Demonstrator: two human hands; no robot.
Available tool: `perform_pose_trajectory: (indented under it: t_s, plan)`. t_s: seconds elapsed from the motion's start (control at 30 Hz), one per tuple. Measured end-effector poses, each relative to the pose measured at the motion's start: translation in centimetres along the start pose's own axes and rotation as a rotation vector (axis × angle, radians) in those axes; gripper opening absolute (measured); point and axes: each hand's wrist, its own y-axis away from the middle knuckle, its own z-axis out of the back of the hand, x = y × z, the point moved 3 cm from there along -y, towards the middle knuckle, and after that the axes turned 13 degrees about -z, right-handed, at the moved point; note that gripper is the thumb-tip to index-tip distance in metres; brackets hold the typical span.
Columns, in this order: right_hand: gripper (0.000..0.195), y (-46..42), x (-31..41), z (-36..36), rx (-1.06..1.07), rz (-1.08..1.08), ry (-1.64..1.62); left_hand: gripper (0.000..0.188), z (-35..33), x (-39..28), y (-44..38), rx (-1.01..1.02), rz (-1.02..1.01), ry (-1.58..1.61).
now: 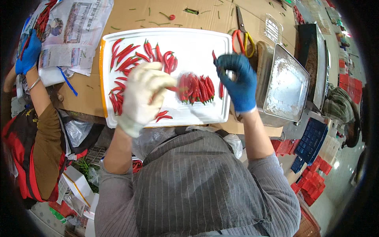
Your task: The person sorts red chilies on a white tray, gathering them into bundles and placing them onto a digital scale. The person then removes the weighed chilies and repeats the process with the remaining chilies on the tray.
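Note:
My left hand (145, 94), in a white glove, is blurred over the left half of a white foam tray (201, 38). A red chilli pepper (171, 88) sticks out from its fingertips. Above the tray's right edge, my right hand (238, 78), gloved in blue, pinches a second red chilli (214, 55) between thumb and fingers. Between the hands, a row of red chillies (197, 89) lies side by side in a clear plastic punnet, stems mostly towards me. Loose chillies (127, 62) are scattered on the tray's left side, some hidden behind my left hand.
Scissors (243, 35) with red and yellow handles lie beyond the tray on cardboard (201, 17) strewn with stem bits. A clear punnet (271, 28) and a worn metal pan (287, 83) are to the right. Another person's blue-gloved hand (31, 51) is at left, beside newspaper (77, 32).

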Motion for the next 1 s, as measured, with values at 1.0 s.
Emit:
perform_pose_trajectory:
  t_s: [1.0]
  plan:
    - [0.025,5.3,-1.1,1.4,-0.102,-0.342,-0.076,0.026,-5.8,-2.1,1.9,-0.127,0.382,0.154]
